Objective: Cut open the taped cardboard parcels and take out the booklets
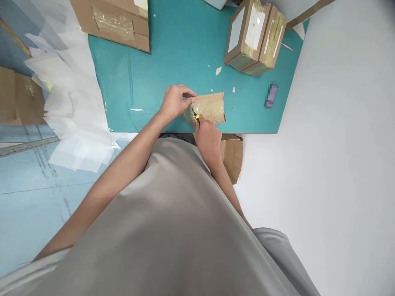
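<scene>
A small taped cardboard box [211, 105] lies near the front edge of the green-topped table. My left hand [176, 100] grips the box's upper left corner between thumb and fingers. My right hand [208, 137] is wrapped round a black and yellow utility knife [197, 118], whose tip meets the box's left end, where clear tape shows. Most of the knife's handle is hidden inside the hand.
Two taped cartons [254, 39] stand at the back right, and a larger carton [119, 24] at the back left. White sheets [74, 94] hang past the table's left edge. Paper scraps [218, 70] and a blurred purple object [271, 95] lie on the green tabletop [173, 53]. An open carton [233, 156] is below.
</scene>
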`<move>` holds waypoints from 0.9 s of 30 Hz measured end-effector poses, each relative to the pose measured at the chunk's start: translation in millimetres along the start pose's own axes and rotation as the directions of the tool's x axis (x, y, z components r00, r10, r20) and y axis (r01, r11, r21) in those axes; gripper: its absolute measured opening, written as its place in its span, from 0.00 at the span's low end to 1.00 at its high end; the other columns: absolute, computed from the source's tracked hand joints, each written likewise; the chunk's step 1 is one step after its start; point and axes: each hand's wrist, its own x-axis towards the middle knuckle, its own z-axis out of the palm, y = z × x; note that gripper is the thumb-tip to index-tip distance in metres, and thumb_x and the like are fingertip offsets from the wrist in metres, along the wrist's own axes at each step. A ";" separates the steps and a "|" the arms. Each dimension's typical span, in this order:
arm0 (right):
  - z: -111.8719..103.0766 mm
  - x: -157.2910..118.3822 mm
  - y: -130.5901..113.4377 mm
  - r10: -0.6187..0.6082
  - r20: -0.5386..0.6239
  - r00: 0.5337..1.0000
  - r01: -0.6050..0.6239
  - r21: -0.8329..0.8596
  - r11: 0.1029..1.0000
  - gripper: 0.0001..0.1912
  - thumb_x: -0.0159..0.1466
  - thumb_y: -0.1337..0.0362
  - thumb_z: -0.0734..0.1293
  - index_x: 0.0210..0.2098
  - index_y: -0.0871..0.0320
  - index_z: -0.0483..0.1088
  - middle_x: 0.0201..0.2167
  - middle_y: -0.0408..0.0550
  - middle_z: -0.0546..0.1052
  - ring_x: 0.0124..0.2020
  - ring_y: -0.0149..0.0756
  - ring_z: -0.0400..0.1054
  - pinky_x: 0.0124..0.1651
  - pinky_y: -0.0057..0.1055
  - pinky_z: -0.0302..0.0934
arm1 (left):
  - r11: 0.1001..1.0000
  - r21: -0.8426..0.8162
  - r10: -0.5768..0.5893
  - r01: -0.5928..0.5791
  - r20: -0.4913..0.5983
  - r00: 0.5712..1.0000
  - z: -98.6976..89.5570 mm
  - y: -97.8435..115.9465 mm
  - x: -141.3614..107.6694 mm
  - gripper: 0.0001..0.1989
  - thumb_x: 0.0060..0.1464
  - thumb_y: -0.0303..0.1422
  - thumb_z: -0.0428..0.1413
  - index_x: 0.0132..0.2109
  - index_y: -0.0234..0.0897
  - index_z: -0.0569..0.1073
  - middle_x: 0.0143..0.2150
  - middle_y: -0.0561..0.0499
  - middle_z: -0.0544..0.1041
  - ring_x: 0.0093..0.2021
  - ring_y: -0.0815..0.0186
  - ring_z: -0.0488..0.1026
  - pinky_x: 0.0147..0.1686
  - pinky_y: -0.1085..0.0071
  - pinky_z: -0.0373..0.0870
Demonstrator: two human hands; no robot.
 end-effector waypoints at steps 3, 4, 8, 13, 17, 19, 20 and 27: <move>5.2 -1.0 -0.9 0.012 0.006 1.000 -0.012 -0.032 0.999 0.26 0.81 0.61 0.49 0.73 0.58 0.61 0.52 0.62 0.81 0.51 0.50 0.78 0.53 0.43 0.69 | 1.000 0.016 -0.013 0.013 -0.006 1.000 0.1 1.4 -1.7 0.11 0.58 0.32 0.63 0.47 0.40 0.84 0.46 0.47 0.84 0.47 0.59 0.79 0.53 0.61 0.77; 6.4 -2.9 -0.4 0.015 0.018 1.000 -0.014 -0.041 0.999 0.26 0.81 0.62 0.50 0.73 0.58 0.60 0.52 0.62 0.81 0.51 0.50 0.78 0.53 0.43 0.69 | 1.000 0.021 -0.016 0.016 -0.003 1.000 0.3 2.2 -2.7 0.11 0.58 0.32 0.63 0.47 0.40 0.85 0.46 0.47 0.84 0.46 0.59 0.79 0.53 0.61 0.77; 7.6 -14.6 5.0 0.031 0.056 0.998 -0.026 -0.081 0.996 0.24 0.79 0.67 0.51 0.71 0.58 0.62 0.50 0.60 0.82 0.49 0.48 0.79 0.52 0.40 0.69 | 0.999 0.044 -0.009 0.008 0.021 1.000 2.3 5.6 -8.7 0.11 0.58 0.32 0.62 0.47 0.40 0.85 0.46 0.47 0.84 0.46 0.60 0.80 0.53 0.61 0.78; 6.8 -26.9 13.0 0.047 0.061 0.997 -0.040 -0.109 0.993 0.23 0.78 0.69 0.52 0.68 0.59 0.64 0.47 0.60 0.83 0.46 0.46 0.80 0.48 0.36 0.70 | 0.998 0.067 -0.009 0.005 0.050 0.999 6.3 8.8 -14.8 0.11 0.58 0.33 0.63 0.46 0.40 0.86 0.45 0.47 0.85 0.45 0.59 0.81 0.51 0.61 0.79; 7.5 -17.9 12.7 0.046 0.078 0.996 -0.038 -0.093 0.995 0.22 0.78 0.68 0.52 0.68 0.59 0.65 0.47 0.60 0.83 0.48 0.47 0.80 0.49 0.37 0.69 | 0.998 0.055 -0.006 0.004 0.042 0.999 6.9 10.9 -13.8 0.10 0.59 0.34 0.63 0.46 0.41 0.86 0.46 0.47 0.85 0.44 0.59 0.81 0.52 0.60 0.79; 7.7 -7.8 9.2 0.040 0.063 0.997 -0.035 -0.068 0.997 0.21 0.78 0.67 0.53 0.65 0.59 0.68 0.47 0.60 0.83 0.49 0.48 0.80 0.49 0.38 0.70 | 0.998 0.062 -0.001 -0.001 0.031 1.000 5.8 12.2 -10.7 0.10 0.58 0.34 0.62 0.45 0.42 0.86 0.46 0.47 0.85 0.44 0.58 0.81 0.53 0.58 0.78; 7.6 -3.8 7.0 0.035 0.055 0.998 -0.032 -0.052 0.998 0.21 0.78 0.67 0.53 0.64 0.59 0.69 0.48 0.60 0.83 0.49 0.49 0.80 0.49 0.38 0.70 | 0.998 0.068 0.001 -0.003 0.028 1.000 4.9 12.9 -8.5 0.09 0.58 0.34 0.62 0.45 0.42 0.86 0.46 0.47 0.85 0.44 0.58 0.81 0.54 0.57 0.78; -0.9 -25.6 22.7 0.016 0.057 0.998 -0.020 0.069 0.997 0.20 0.79 0.60 0.57 0.65 0.53 0.68 0.46 0.57 0.84 0.45 0.49 0.79 0.47 0.37 0.67 | 0.995 0.096 0.036 -0.037 0.015 0.999 -4.8 14.8 9.5 0.12 0.59 0.33 0.59 0.45 0.41 0.86 0.47 0.46 0.85 0.45 0.58 0.81 0.55 0.58 0.77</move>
